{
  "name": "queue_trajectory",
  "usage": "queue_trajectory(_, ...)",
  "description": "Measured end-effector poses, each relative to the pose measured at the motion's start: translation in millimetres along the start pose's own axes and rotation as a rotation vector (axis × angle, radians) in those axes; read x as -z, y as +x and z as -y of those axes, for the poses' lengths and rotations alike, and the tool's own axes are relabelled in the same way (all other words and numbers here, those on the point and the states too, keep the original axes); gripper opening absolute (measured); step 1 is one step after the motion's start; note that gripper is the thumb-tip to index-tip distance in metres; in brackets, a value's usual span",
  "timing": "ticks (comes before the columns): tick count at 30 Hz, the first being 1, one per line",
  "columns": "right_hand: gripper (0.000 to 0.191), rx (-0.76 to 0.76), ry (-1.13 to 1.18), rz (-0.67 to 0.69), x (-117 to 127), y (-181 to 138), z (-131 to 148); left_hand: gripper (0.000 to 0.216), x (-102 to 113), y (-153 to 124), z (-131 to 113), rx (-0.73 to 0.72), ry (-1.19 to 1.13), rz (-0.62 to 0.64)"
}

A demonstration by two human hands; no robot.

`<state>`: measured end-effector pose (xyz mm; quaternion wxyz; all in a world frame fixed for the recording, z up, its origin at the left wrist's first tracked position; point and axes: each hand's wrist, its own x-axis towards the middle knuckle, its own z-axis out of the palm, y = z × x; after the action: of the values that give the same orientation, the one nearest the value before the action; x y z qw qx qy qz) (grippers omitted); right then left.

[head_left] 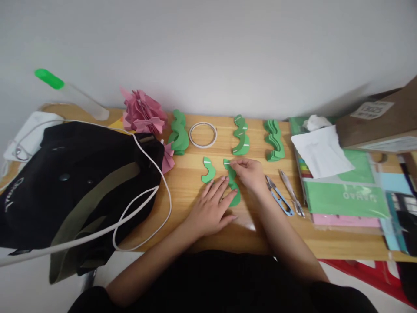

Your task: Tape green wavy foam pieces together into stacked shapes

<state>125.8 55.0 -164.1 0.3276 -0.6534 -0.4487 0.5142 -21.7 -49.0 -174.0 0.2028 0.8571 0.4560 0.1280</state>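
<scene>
A wavy green paper cutout (235, 199) lies on the wooden table, a short white tape strip (227, 163) across its top end. My left hand (210, 208) rests over it with fingers spread flat, holding it down and hiding part of it. At its top end, my right hand (249, 174) has thumb and forefinger pinched together at the end of the tape strip; what lies between the fingertips is mostly hidden. A shorter curved green piece (208, 170), also with a white strip, lies just beyond my left fingertips.
Behind are wavy green cutout stacks (178, 132) and a tape roll (203, 134). Blue thread snips (280, 198) and a pen-like tool (292, 193) lie right, beside paper packs (345, 198) and a cardboard box (381, 121). A black bag (107, 174), white cable (169, 208) and pink paper flower (143, 113) occupy the left.
</scene>
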Motion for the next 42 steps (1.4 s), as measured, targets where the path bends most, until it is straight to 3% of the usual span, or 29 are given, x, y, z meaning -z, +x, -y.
queue_trajectory(10,0.022,0.019,-0.183,-0.05,-1.6,-1.7,5.3,0.062,-3.1,-0.8,0.4,-0.022,0.104,-0.029)
queue_trajectory(25,0.024,0.045,-0.661,-0.182,-16.3,-10.4,11.2,0.062,-3.7,-0.2,0.8,-0.018,0.099,-0.035)
queue_trajectory(36,0.029,0.06,-0.894,-0.188,-14.2,-9.1,16.6,0.066,-4.0,0.1,0.2,-0.012,0.099,-0.021)
queue_trajectory(42,0.023,0.339,-0.779,-0.11,3.2,-11.3,-2.6,0.063,-5.0,-0.4,0.7,-0.003,0.108,-0.025)
